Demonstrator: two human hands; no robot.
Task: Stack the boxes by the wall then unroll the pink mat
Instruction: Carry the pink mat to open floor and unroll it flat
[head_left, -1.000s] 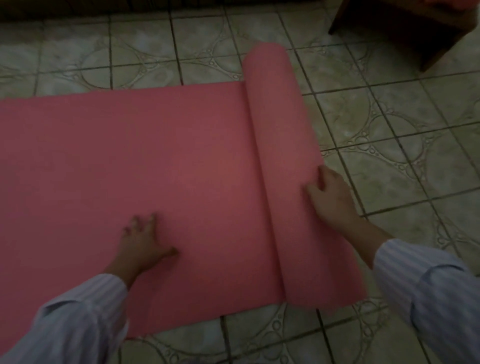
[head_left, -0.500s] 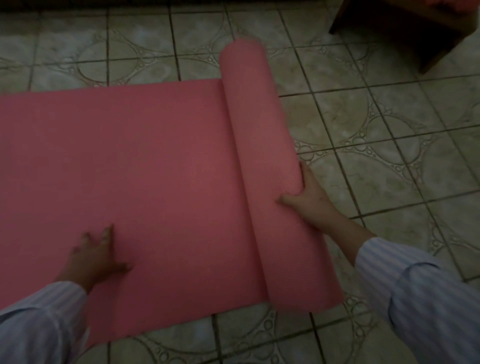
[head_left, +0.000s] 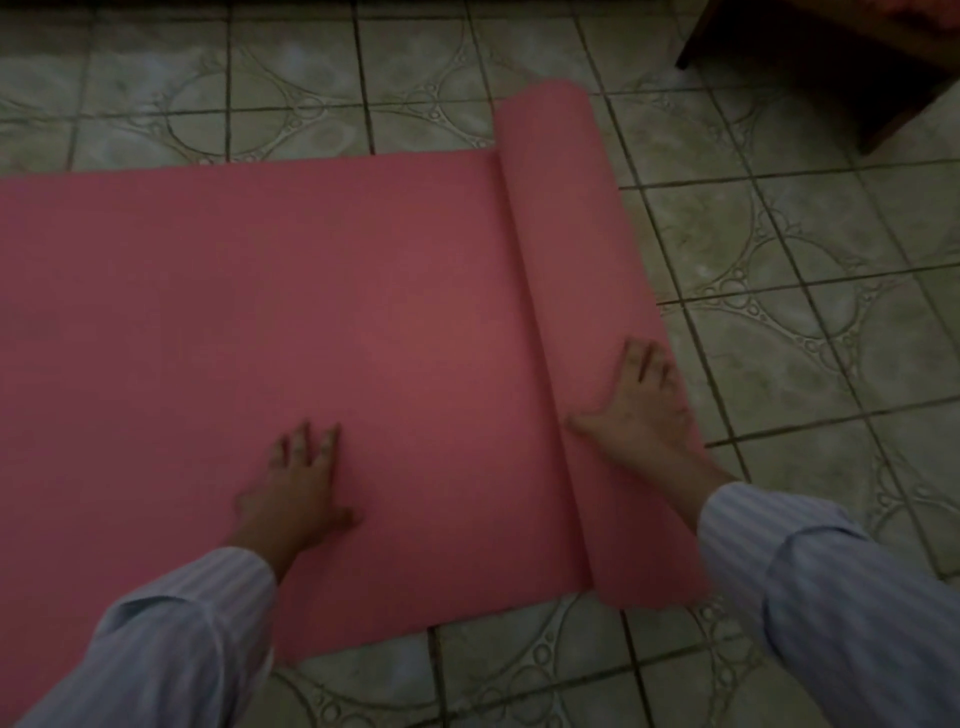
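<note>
The pink mat (head_left: 260, 322) lies flat across the tiled floor from the left edge to mid-frame. Its still-rolled part (head_left: 576, 249) runs from the far middle down to the near right. My left hand (head_left: 298, 488) presses flat on the unrolled surface, fingers spread. My right hand (head_left: 641, 405) rests palm-down on top of the roll near its near end, fingers spread over its right side. No boxes are in view.
Patterned grey-green floor tiles (head_left: 779, 322) extend to the right of the roll and along the far side. A dark wooden piece of furniture (head_left: 831, 67) stands at the top right. Both my sleeves are striped light blue.
The roll has shifted right and more flat mat shows. My right hand moved from gripping the roll's side to lying on top of it. My left hand slid right along the flat mat.
</note>
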